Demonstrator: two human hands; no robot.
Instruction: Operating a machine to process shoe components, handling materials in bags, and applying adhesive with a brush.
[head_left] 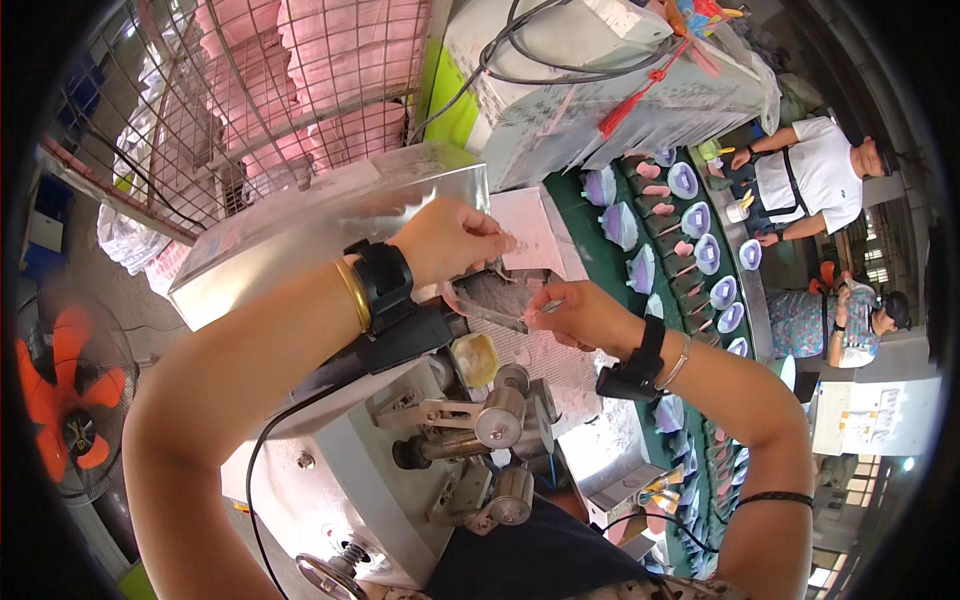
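My left hand (450, 240) reaches over a grey-lined, dusty hollow (492, 294) with a pale pinkish rim. Its thumb and fingers are pinched together at a small pale pink bit that is too small to name. Just across the hollow, my right hand (580, 318) has its fingertips closed beside the rim; what lies between them is mostly hidden. Below both hands is a machine with metal rollers (500, 418) and a cream-coloured round part (474, 360). Pink dust covers the ridged surface (560, 365) under my right hand.
A green conveyor (598, 262) carries several purple shoe parts (619, 227) and pink pieces on the right. Two co-workers (815, 175) are beyond it. A wire cage (270, 90) with pink stacks, a metal box (330, 235) and an orange-bladed fan (75, 400) are to the left.
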